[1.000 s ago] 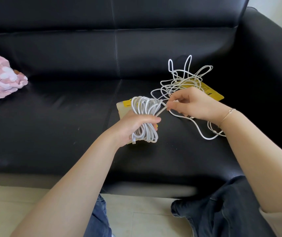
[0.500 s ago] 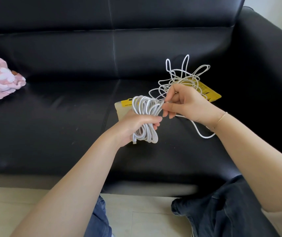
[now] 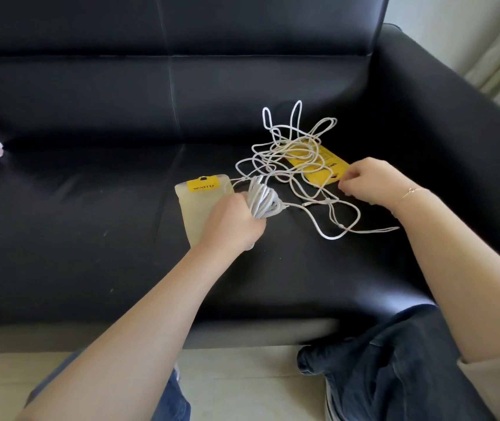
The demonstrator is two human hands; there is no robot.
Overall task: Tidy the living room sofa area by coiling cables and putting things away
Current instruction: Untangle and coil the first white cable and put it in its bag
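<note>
The right hand (image 3: 370, 180) has left the coil (image 3: 262, 202) and moved out over the loose cable (image 3: 291, 156) on the sofa (image 3: 90, 208), fingers curled, grip unclear, while the left hand (image 3: 233, 223) clenches the coil, so more winding remains.

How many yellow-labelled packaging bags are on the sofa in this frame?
2. One clear bag with a yellow label lies on the seat just behind the left hand. A yellow bag lies under the loose white cable, beside the right hand. Others may be hidden.
</note>
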